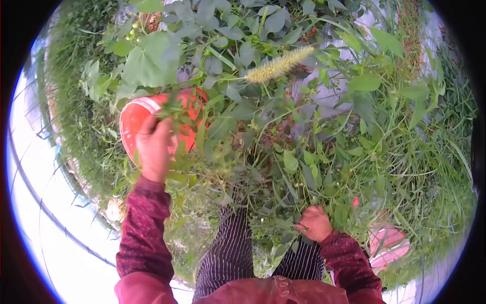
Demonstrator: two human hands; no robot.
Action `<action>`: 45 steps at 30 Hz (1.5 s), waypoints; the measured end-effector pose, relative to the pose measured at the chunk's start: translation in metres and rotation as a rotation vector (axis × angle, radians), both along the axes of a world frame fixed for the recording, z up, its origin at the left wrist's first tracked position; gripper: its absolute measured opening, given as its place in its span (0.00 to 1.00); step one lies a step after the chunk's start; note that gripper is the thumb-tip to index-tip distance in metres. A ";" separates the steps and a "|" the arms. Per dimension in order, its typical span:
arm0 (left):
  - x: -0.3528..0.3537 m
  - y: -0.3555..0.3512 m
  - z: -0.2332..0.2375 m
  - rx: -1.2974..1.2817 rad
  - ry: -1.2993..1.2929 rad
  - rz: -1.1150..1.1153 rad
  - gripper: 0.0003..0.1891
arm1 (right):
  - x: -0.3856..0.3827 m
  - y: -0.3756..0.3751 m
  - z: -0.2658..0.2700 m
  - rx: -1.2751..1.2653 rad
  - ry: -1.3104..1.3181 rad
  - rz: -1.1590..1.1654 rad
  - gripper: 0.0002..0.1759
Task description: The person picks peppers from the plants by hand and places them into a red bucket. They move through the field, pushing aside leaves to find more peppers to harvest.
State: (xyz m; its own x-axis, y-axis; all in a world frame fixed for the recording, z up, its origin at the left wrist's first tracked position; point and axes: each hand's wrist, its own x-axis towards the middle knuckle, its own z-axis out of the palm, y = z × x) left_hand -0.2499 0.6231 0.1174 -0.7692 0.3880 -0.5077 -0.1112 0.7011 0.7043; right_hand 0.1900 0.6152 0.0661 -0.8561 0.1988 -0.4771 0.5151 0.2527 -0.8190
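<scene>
My left hand (155, 148) is over the mouth of a red bucket (130, 123) with a white rim, which lies tilted among the leaves. The hand is blurred and its fingers are bent together, with a blurred bit of green at their tips that I cannot identify. My right hand (315, 223) is low among the plants, close to my right knee. Its fingers are curled closed, and a small thin stem-like piece shows beside them. What the fist holds is mostly hidden.
Dense leafy plants (291, 161) spread ahead, with a fuzzy grass seed head (280, 64) sticking up in front. Pale ground sheeting (324, 96) shows between the stems. A pink shoe (389, 245) is in the grass at lower right. My striped trousers (228, 253) are below.
</scene>
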 end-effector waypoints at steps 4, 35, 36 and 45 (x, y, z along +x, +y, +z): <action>-0.067 -0.115 -0.031 -0.123 0.126 0.424 0.13 | -0.002 -0.001 0.004 0.011 -0.033 -0.027 0.13; -0.010 0.128 -0.032 -0.776 1.122 -1.505 0.25 | 0.005 0.021 0.027 0.170 -0.138 0.001 0.09; -0.009 0.118 -0.032 -0.737 1.161 -1.510 0.23 | 0.009 0.023 0.025 0.193 -0.151 0.023 0.08; 0.093 0.037 -0.064 -0.665 0.642 -1.872 0.36 | 0.042 0.039 -0.002 0.279 -0.158 0.022 0.05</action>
